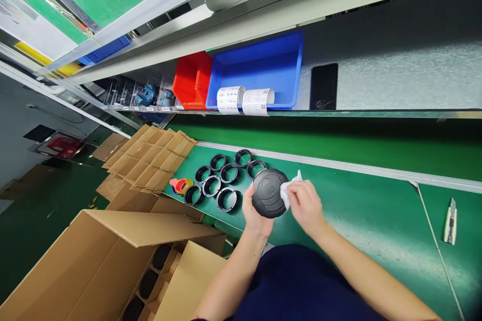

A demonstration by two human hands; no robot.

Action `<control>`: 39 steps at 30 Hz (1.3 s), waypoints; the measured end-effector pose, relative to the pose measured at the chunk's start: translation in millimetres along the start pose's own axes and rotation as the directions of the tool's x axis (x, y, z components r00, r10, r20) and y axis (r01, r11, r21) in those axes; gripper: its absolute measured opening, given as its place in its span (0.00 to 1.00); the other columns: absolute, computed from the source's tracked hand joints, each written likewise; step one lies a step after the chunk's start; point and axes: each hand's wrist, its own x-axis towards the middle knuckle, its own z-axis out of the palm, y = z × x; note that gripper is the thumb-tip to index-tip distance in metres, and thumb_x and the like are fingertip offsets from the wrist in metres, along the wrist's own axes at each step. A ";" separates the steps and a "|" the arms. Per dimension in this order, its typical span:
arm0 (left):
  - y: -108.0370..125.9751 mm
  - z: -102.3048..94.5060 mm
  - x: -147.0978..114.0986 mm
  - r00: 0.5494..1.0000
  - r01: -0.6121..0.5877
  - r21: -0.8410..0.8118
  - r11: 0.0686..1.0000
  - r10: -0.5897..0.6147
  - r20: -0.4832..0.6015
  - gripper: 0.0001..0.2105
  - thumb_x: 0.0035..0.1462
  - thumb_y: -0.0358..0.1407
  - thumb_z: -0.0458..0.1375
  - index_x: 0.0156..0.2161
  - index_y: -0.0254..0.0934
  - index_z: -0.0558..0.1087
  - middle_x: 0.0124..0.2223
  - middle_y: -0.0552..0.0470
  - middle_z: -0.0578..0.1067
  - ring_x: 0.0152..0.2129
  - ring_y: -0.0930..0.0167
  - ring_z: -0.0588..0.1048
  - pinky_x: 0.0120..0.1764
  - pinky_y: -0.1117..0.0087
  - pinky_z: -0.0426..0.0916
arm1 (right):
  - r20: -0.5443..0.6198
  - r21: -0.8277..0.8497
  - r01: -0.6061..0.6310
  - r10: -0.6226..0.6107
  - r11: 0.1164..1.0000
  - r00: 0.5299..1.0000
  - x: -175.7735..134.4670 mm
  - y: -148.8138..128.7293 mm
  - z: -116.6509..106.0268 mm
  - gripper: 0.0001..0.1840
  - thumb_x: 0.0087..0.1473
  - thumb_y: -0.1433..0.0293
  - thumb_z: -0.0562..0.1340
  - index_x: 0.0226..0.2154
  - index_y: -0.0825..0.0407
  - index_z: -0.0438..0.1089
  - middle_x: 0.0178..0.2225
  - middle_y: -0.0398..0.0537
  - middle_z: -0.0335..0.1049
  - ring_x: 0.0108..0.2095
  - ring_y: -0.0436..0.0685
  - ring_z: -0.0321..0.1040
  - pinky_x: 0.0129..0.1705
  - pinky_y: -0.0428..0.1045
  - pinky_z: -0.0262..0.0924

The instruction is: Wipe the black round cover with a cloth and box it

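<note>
A round black plastic cap (269, 193) with raised curved ridges and a small emblem is held up over the front of the green bench. My left hand (256, 213) grips it from below and the left side, the thumb along its edge. Pinched in my right hand (306, 206) is a white wipe (286, 191), which touches the cap's right rim. Several black rings (227, 199) stand on the bench just left of the cap, open side up. Beside them lie rolls of coloured tape (182, 186), red, yellow and blue.
An open cardboard box (113, 261) with black round parts in dividers stands at the lower left. Cardboard dividers (150, 155) lie behind it. A utility knife (450, 221) rests at right. The shelf holds a blue bin (259, 67), a red bin (193, 80) and a phone (324, 87).
</note>
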 end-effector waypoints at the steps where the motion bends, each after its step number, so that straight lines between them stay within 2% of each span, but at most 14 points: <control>1: 2.8 0.5 -1.1 1.000 0.013 0.007 1.000 -0.014 0.019 0.18 0.60 0.46 0.57 0.45 0.35 0.80 0.47 0.44 0.81 0.44 0.62 0.78 0.50 0.60 0.72 | -0.051 -0.051 -0.052 0.049 0.997 0.997 2.8 11.0 -7.9 0.04 0.62 0.77 0.60 0.38 0.52 0.67 0.35 0.47 0.71 0.38 0.53 0.66 0.40 0.51 0.65; 3: 7.3 1.8 -3.2 0.996 0.057 0.031 0.998 -0.058 0.064 0.20 0.57 0.47 0.59 0.48 0.36 0.79 0.47 0.44 0.81 0.44 0.61 0.78 0.51 0.58 0.72 | -0.152 -0.086 -0.180 0.166 0.980 0.974 11.9 26.1 -25.3 0.02 0.62 0.75 0.61 0.37 0.52 0.68 0.34 0.45 0.70 0.36 0.52 0.66 0.37 0.50 0.64; 5: 8.2 3.0 -4.0 0.990 0.090 0.061 0.994 -0.096 0.099 0.22 0.55 0.48 0.61 0.49 0.35 0.79 0.46 0.44 0.81 0.41 0.62 0.78 0.50 0.59 0.72 | -0.188 -0.035 -0.243 0.232 0.969 0.954 23.1 27.7 -38.8 0.02 0.62 0.73 0.62 0.36 0.51 0.68 0.33 0.44 0.69 0.34 0.51 0.66 0.35 0.49 0.64; 9: -0.3 4.8 -1.6 0.981 0.111 0.100 0.989 -0.126 0.150 0.22 0.56 0.47 0.61 0.50 0.34 0.78 0.49 0.42 0.80 0.44 0.61 0.77 0.49 0.62 0.72 | 0.006 0.124 -0.118 0.118 0.985 0.993 35.4 6.6 -40.7 0.04 0.62 0.75 0.62 0.37 0.50 0.69 0.35 0.45 0.71 0.38 0.52 0.68 0.38 0.50 0.66; 11: -3.9 4.7 0.5 0.978 0.089 0.108 0.990 -0.107 0.178 0.23 0.57 0.47 0.60 0.52 0.34 0.77 0.49 0.41 0.80 0.46 0.60 0.77 0.50 0.61 0.71 | 0.083 0.124 -0.070 0.060 0.990 0.995 29.0 -2.9 -33.9 0.04 0.62 0.76 0.61 0.37 0.50 0.67 0.34 0.44 0.70 0.37 0.52 0.66 0.38 0.50 0.65; 14: -2.4 3.2 3.3 0.977 0.041 0.104 0.994 -0.061 0.204 0.24 0.57 0.46 0.59 0.53 0.33 0.76 0.48 0.41 0.80 0.45 0.60 0.77 0.50 0.60 0.71 | 0.184 0.116 -0.071 0.049 0.991 0.982 3.8 -12.3 -27.8 0.06 0.63 0.78 0.60 0.35 0.51 0.64 0.33 0.43 0.68 0.36 0.50 0.62 0.38 0.49 0.62; 17: 3.8 1.9 3.8 0.969 0.053 0.093 0.994 -0.074 0.237 0.24 0.57 0.46 0.59 0.54 0.33 0.76 0.48 0.41 0.80 0.44 0.61 0.77 0.50 0.60 0.71 | 0.312 0.208 -0.132 0.062 0.969 0.948 -22.1 -16.8 -34.7 0.07 0.63 0.77 0.59 0.35 0.51 0.63 0.33 0.42 0.68 0.36 0.49 0.64 0.38 0.46 0.63; 20: 7.6 0.6 2.6 0.949 0.127 0.053 0.991 -0.137 0.283 0.25 0.59 0.48 0.58 0.54 0.33 0.76 0.48 0.41 0.80 0.45 0.61 0.77 0.51 0.59 0.71 | 0.336 0.244 -0.276 0.186 0.930 0.923 -29.8 -11.7 -51.6 0.06 0.63 0.73 0.61 0.33 0.50 0.66 0.31 0.41 0.67 0.32 0.47 0.64 0.34 0.44 0.62; 24: 5.3 -2.7 1.6 0.905 0.262 -0.012 0.965 -0.241 0.352 0.27 0.60 0.52 0.58 0.55 0.34 0.75 0.50 0.43 0.79 0.48 0.61 0.76 0.55 0.58 0.69 | 0.294 0.270 -0.463 0.386 0.844 0.874 -18.5 -2.3 -72.9 0.04 0.64 0.67 0.62 0.35 0.49 0.69 0.34 0.41 0.72 0.30 0.47 0.68 0.31 0.44 0.65; 27: 0.7 -3.2 2.3 0.893 0.283 0.003 0.959 -0.265 0.364 0.27 0.61 0.52 0.57 0.55 0.33 0.75 0.52 0.42 0.78 0.50 0.60 0.76 0.56 0.57 0.69 | 0.226 0.225 -0.368 0.319 0.902 0.921 -11.3 -11.0 -76.7 0.01 0.63 0.70 0.62 0.38 0.48 0.70 0.38 0.41 0.75 0.35 0.46 0.71 0.37 0.42 0.67; 29: -2.9 -1.9 2.2 0.903 0.267 0.013 0.964 -0.255 0.346 0.26 0.61 0.51 0.58 0.54 0.32 0.76 0.50 0.42 0.79 0.48 0.61 0.76 0.54 0.59 0.70 | 0.184 0.211 -0.223 0.186 0.952 0.965 -9.0 -23.3 -70.4 0.05 0.62 0.74 0.63 0.40 0.48 0.70 0.38 0.41 0.75 0.39 0.46 0.72 0.43 0.42 0.67; 32: -9.3 -0.6 -1.3 0.923 0.247 0.037 0.968 -0.247 0.297 0.24 0.60 0.50 0.59 0.52 0.32 0.77 0.46 0.43 0.80 0.43 0.63 0.78 0.50 0.63 0.72 | 0.183 0.260 -0.086 0.039 0.962 0.982 -4.6 -40.7 -50.1 0.11 0.60 0.79 0.63 0.42 0.49 0.69 0.39 0.42 0.75 0.42 0.48 0.72 0.46 0.45 0.68; 36: -16.5 -3.7 -10.0 0.922 0.301 0.050 0.952 -0.304 0.241 0.21 0.57 0.50 0.61 0.42 0.31 0.78 0.36 0.47 0.78 0.33 0.68 0.77 0.40 0.69 0.72 | 0.176 0.228 -0.028 -0.013 0.973 0.984 4.1 -51.2 -20.8 0.10 0.60 0.80 0.61 0.40 0.50 0.69 0.38 0.43 0.75 0.41 0.51 0.72 0.43 0.48 0.68; 39: -17.9 -7.7 -12.5 0.933 0.295 -0.003 0.956 -0.287 0.217 0.18 0.57 0.47 0.62 0.40 0.31 0.78 0.34 0.48 0.78 0.32 0.69 0.76 0.40 0.69 0.72 | 0.188 0.184 -0.052 0.017 0.982 0.982 2.1 -53.0 -11.6 0.08 0.60 0.80 0.60 0.37 0.50 0.67 0.36 0.44 0.74 0.39 0.51 0.70 0.41 0.48 0.66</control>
